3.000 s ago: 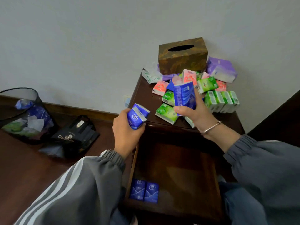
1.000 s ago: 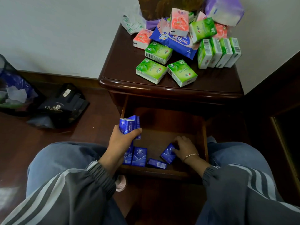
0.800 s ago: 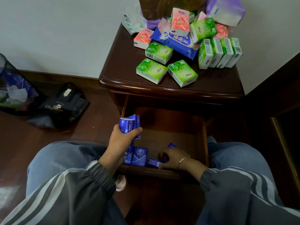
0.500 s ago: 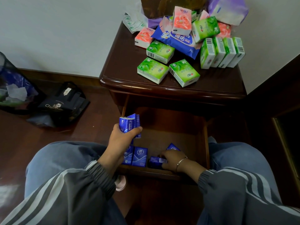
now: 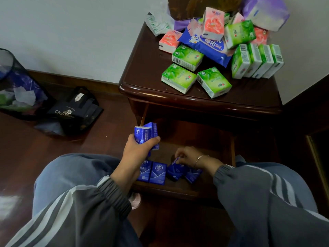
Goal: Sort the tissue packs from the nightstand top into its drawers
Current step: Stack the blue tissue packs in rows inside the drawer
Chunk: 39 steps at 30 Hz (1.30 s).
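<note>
The dark wooden nightstand [image 5: 142,82] carries a heap of green [image 5: 179,78], pink [image 5: 170,41] and purple [image 5: 265,12] tissue packs, plus a blue wipes pack [image 5: 208,46]. Its drawer [image 5: 178,190] stands pulled open below. My left hand [image 5: 138,152] is closed around a few blue tissue packs [image 5: 146,133], held above the drawer's left side. Inside the drawer, two blue packs [image 5: 154,172] lie flat at the front. My right hand [image 5: 188,155] pinches the top edge of a blue pack [image 5: 175,169] standing tilted beside them; another blue pack [image 5: 193,175] lies under my wrist.
A brown tissue box [image 5: 201,6] stands at the back of the nightstand. On the wooden floor to the left are a black mesh bin [image 5: 16,86] and a black bag [image 5: 74,109]. My knees flank the drawer. Dark furniture [image 5: 313,132] stands at the right.
My right hand has shifted right and up inside the drawer and now pinches a blue pack by its top edge. My left hand keeps its packs in the same place.
</note>
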Each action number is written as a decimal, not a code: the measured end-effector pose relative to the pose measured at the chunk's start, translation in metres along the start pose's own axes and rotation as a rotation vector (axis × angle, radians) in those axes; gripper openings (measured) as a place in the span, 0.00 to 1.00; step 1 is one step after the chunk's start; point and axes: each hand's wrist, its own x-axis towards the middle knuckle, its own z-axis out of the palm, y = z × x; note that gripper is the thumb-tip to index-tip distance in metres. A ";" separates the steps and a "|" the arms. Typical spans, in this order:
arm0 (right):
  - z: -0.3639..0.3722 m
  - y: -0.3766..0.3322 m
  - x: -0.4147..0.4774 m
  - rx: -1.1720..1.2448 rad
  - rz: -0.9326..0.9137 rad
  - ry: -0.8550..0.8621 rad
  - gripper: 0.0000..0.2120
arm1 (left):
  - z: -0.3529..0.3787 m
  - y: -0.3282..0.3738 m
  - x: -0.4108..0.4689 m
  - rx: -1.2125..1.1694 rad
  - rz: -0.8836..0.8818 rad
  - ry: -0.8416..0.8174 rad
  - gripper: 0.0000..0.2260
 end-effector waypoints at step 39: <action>0.033 0.018 -0.013 -0.022 0.034 -0.123 0.17 | 0.014 -0.009 -0.001 0.122 0.037 -0.057 0.25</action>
